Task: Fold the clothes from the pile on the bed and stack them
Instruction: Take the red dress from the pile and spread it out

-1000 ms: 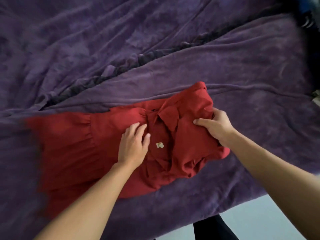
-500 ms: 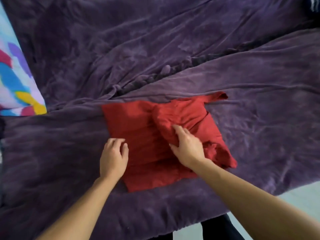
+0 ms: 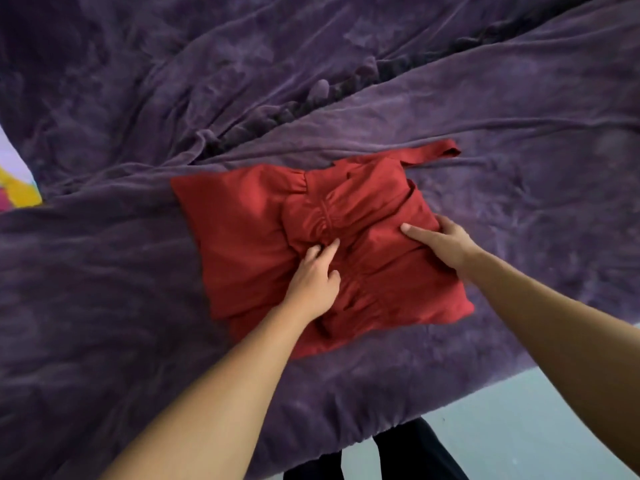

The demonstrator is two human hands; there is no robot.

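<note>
A red garment (image 3: pixel 242 237) lies folded into a rough square on the purple blanket (image 3: pixel 104 306) near the bed's front edge. A gathered seam runs down its middle and one strap sticks out at the top right. My left hand (image 3: pixel 313 284) rests on the middle of the garment, its fingertips pinching the fabric at the seam. My right hand (image 3: pixel 441 242) presses flat on the garment's right side with fingers spread; its fingertips curl over the right edge.
The purple blanket covers the whole bed, with a dark ruffled fold (image 3: pixel 346 88) running diagonally behind the garment. A colourful patterned cloth (image 3: pixel 15 188) shows at the left edge. Pale floor (image 3: pixel 519 427) and dark trouser legs (image 3: pixel 408 455) are below the bed's edge.
The long spread garment has been folded over into a compact square. My left hand moved from its left edge onto its middle; my right hand shifted to its right side.
</note>
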